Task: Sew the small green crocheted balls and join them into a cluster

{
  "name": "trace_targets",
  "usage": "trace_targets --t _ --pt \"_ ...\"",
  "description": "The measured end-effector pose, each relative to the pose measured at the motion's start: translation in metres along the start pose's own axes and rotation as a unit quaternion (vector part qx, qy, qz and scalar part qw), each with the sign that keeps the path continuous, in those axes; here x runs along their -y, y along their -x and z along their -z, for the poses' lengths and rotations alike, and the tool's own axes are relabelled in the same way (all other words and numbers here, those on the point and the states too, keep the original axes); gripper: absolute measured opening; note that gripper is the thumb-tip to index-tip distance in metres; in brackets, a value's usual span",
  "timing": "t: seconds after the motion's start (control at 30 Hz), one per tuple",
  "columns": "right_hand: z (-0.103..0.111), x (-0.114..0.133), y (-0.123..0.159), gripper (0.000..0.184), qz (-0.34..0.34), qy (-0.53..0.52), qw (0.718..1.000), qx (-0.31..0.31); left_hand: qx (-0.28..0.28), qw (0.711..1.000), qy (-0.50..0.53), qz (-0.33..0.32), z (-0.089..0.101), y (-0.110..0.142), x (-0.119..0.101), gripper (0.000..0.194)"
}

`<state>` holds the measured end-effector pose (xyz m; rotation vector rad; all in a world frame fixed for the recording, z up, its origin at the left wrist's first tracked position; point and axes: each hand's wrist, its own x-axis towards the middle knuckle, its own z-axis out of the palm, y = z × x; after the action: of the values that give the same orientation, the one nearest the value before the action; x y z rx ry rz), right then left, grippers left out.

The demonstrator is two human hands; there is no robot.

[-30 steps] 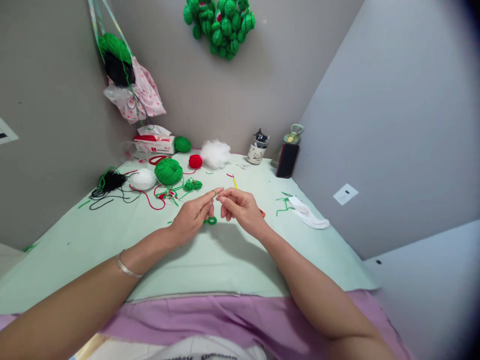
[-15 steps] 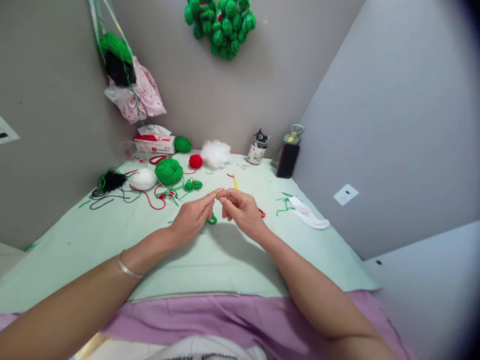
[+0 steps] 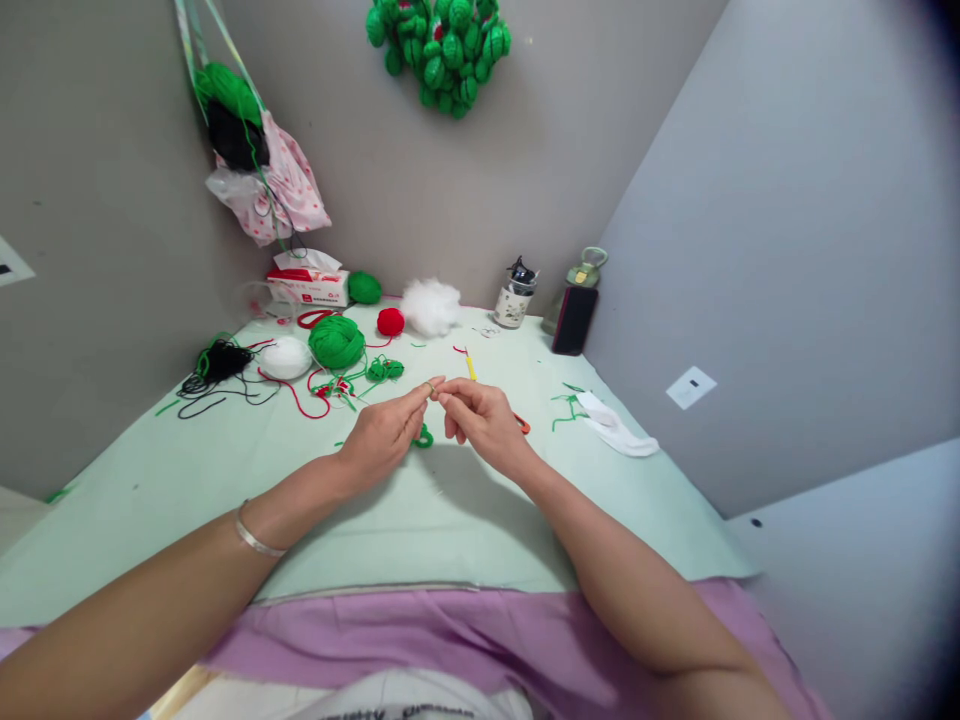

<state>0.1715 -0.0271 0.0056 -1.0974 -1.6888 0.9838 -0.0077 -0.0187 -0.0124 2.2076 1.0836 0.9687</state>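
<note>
My left hand (image 3: 386, 432) and my right hand (image 3: 480, 418) meet fingertip to fingertip above the pale green table cover (image 3: 225, 470). Both are pinched closed. A small green crocheted piece (image 3: 424, 437) hangs just below my left fingers, apparently held by them, with green yarn over my left forefinger. What my right fingers pinch is too small to make out. A silver bangle (image 3: 253, 538) sits on my left wrist. Behind my right hand lie a yellow-handled hook (image 3: 470, 366) and something orange (image 3: 523, 424).
Farther back lie a green yarn ball (image 3: 337, 342), a white ball (image 3: 285, 357), a red ball (image 3: 390, 321), black yarn (image 3: 221, 362), white stuffing (image 3: 430, 306), a tissue box (image 3: 309, 285), a jar (image 3: 514, 301) and a dark bottle (image 3: 574, 319). White cloth (image 3: 619, 428) lies right. Green crocheted pieces (image 3: 439, 50) hang on the wall.
The two hands have closed together slightly, and the green piece now hangs tucked closer under my left fingers. Nothing else has moved.
</note>
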Motion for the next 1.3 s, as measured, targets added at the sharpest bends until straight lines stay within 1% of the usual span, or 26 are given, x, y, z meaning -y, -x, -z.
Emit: trace_targets --t 0.3,0.5,0.63,0.8,0.93,1.1,1.2,1.3 --pt "0.001 -0.003 -0.002 0.023 0.011 0.022 1.000 0.013 -0.017 0.999 -0.031 -0.016 -0.003 0.000 0.002 0.042" --pt "0.002 -0.004 -0.005 0.024 0.002 0.035 0.999 0.016 0.006 0.999 -0.042 -0.018 -0.004 0.001 0.006 0.045" --pt "0.003 -0.006 -0.006 0.025 0.001 0.034 0.999 0.021 0.008 0.998 -0.054 -0.033 -0.006 0.001 0.009 0.045" --pt "0.004 -0.009 -0.008 0.025 -0.004 0.044 0.999 0.024 -0.004 0.992 -0.116 -0.053 -0.007 0.000 0.009 0.043" --pt "0.005 -0.010 -0.010 0.027 -0.012 0.023 0.999 0.032 -0.018 0.986 -0.148 -0.074 -0.006 -0.002 0.009 0.042" --pt "0.007 -0.013 -0.012 0.026 -0.018 0.023 0.999 0.036 -0.022 0.974 -0.203 -0.102 -0.005 -0.004 0.011 0.040" --pt "0.007 -0.013 -0.012 0.027 -0.024 0.012 0.999 0.028 -0.020 0.970 -0.215 -0.109 -0.005 -0.004 0.012 0.040" --pt "0.008 -0.014 -0.013 0.027 -0.029 0.003 0.999 0.035 -0.014 0.970 -0.213 -0.114 -0.005 -0.004 0.012 0.040"
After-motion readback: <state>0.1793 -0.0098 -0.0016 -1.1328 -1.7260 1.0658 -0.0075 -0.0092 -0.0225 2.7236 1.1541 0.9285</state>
